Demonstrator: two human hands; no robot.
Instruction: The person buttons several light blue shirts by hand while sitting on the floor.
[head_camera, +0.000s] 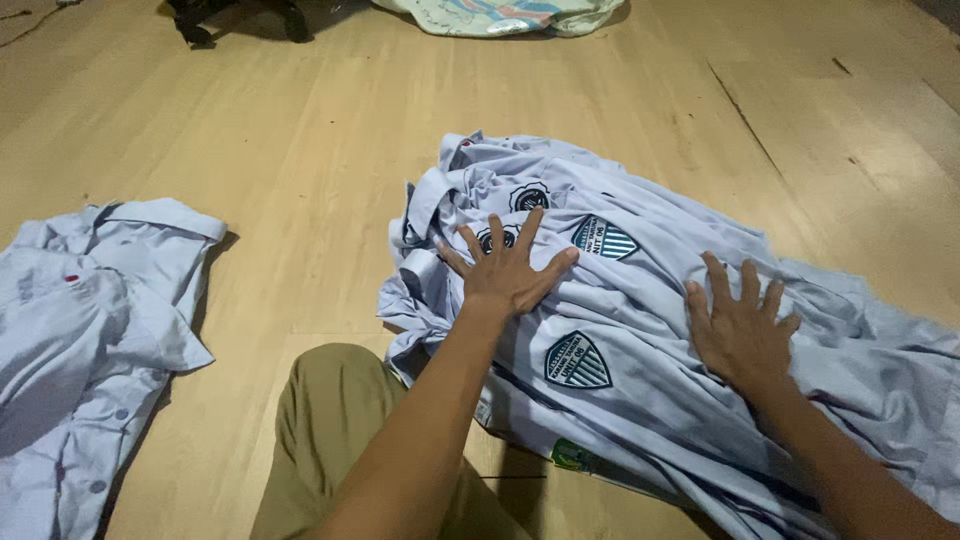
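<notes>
A heap of pale blue-white shirts (640, 330) with shield-shaped teal badges lies on the wooden floor in front of me. My left hand (508, 270) rests flat on the pile near its left side, fingers spread, next to two round dark badges. My right hand (738, 325) lies flat on the pile further right, fingers apart, pressing on the cloth. Neither hand grips anything. One teal badge (577, 361) shows between my two forearms.
Another pale shirt (90, 330) is spread on the floor at the left. My knee in tan trousers (335, 420) is at the bottom centre. A light patterned bundle (500, 15) and a dark object (240, 15) lie at the far edge of the wooden floor (300, 130).
</notes>
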